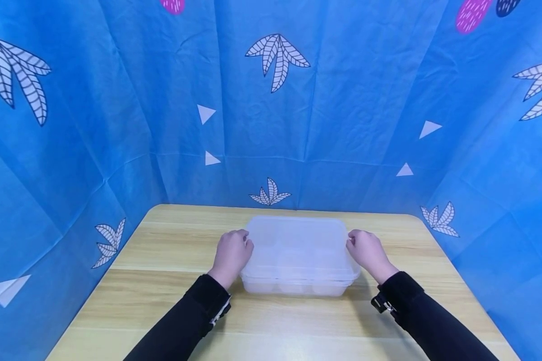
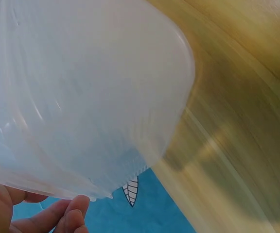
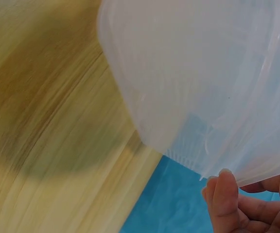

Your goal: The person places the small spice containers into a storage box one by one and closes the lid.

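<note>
A rectangular, see-through whitish plastic container (image 1: pixel 293 288) with a lid (image 1: pixel 295 240) on top is at the middle of the wooden table. My left hand (image 1: pixel 232 254) is at its left side, fingers curled at the rim. On the opposite side my right hand (image 1: pixel 369 253) holds the rim in a similar way. In the left wrist view the fingertips (image 2: pixel 74 213) lie against the rim, beside the cloudy wall. The right wrist view has fingers (image 3: pixel 226 199) pinching the rim near a corner. Through the lid, faint compartment shapes show; any contents are too blurred to tell.
The light wooden table (image 1: pixel 162 296) has rounded far corners. A blue patterned curtain (image 1: pixel 271 135) hangs behind it and along both sides. Black sleeves with wrist straps cover both forearms, which reach in from the near edge.
</note>
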Demonstrator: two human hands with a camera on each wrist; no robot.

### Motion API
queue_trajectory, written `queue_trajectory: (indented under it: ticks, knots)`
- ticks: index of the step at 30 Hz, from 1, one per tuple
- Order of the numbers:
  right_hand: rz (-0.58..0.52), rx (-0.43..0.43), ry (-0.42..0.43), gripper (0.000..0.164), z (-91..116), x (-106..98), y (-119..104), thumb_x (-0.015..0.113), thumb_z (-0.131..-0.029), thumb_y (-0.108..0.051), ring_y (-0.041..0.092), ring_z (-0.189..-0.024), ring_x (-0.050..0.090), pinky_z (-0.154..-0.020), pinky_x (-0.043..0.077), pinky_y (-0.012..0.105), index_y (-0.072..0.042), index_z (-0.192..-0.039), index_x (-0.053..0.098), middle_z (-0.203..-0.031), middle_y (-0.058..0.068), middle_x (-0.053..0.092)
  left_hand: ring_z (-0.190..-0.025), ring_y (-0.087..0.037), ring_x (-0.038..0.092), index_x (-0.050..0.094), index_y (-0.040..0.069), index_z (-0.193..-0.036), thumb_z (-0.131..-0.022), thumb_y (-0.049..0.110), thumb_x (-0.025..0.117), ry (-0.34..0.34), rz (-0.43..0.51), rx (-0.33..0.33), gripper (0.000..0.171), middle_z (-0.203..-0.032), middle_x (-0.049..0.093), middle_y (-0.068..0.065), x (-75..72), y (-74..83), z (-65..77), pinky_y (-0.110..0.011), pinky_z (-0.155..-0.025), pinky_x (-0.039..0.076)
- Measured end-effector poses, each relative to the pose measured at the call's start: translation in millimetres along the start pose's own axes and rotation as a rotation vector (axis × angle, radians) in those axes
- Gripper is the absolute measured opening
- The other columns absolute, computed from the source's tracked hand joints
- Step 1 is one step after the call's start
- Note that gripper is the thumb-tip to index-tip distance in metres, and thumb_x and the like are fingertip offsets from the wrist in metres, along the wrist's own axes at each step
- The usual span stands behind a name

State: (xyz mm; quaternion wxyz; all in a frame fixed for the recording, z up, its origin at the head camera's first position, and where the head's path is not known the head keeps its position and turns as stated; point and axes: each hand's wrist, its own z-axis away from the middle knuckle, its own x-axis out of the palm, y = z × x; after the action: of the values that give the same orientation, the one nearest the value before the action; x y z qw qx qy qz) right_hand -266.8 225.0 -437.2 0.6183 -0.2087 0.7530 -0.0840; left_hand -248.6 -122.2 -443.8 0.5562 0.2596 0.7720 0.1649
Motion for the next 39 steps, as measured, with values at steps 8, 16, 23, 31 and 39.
queue_trajectory:
  ticks: [8, 16, 23, 31, 39]
  knots:
    - [-0.017, 0.005, -0.028, 0.031, -2, 0, -7, 0.052, -0.094, -0.004, 0.019, -0.056, 0.047, -0.074, 0.051, 0.047, 0.015, -0.115, 0.065, -0.069, 0.010, 0.062, -0.101, -0.039, 0.065, 0.070, -0.009, -0.114, -0.094, 0.007, 0.060, -0.009, -0.009, 0.002, 0.027, -0.108, 0.071, -0.022, -0.2, -7.7, 2.1, -0.049, -0.090, 0.051]
    - [-0.013, -0.003, -0.032, 0.030, -3, 3, -8, 0.052, -0.093, -0.002, 0.017, -0.054, 0.042, -0.074, 0.051, 0.046, 0.015, -0.115, 0.065, -0.063, 0.007, 0.055, -0.085, -0.033, 0.066, 0.071, -0.010, -0.112, -0.093, 0.004, 0.060, -0.008, -0.018, 0.028, 0.026, -0.106, 0.071, -0.024, 0.9, -11.0, 1.6, -0.047, -0.085, 0.053]
    - [-0.009, -0.011, -0.008, 0.028, -2, 6, -7, 0.054, -0.091, -0.001, 0.020, -0.061, 0.052, -0.081, 0.054, 0.052, 0.014, -0.110, 0.067, -0.085, 0.022, 0.069, -0.078, -0.027, 0.063, 0.071, -0.008, -0.114, -0.095, 0.005, 0.060, -0.024, -0.030, 0.020, 0.026, -0.109, 0.070, -0.024, 1.4, -12.1, 0.4, -0.043, -0.083, 0.054]
    - [-0.021, 0.022, -0.026, 0.031, -3, 6, -7, 0.053, -0.093, -0.003, 0.020, -0.058, 0.047, -0.077, 0.052, 0.048, 0.014, -0.114, 0.066, -0.063, 0.006, 0.053, -0.084, -0.028, 0.063, 0.069, -0.009, -0.117, -0.096, 0.007, 0.060, -0.041, -0.008, -0.002, 0.028, -0.111, 0.070, -0.024, 1.3, -12.5, -1.2, -0.045, -0.085, 0.054]
    - [-0.035, 0.042, -0.052, 0.034, -1, 6, -6, 0.051, -0.095, -0.009, 0.018, -0.054, 0.042, -0.070, 0.045, 0.040, 0.013, -0.116, 0.066, -0.059, 0.002, 0.043, -0.102, -0.035, 0.063, 0.067, -0.009, -0.120, -0.099, 0.013, 0.057, -0.072, 0.032, -0.044, 0.032, -0.114, 0.069, -0.022, 2.2, -18.5, 0.0, -0.048, -0.094, 0.051]
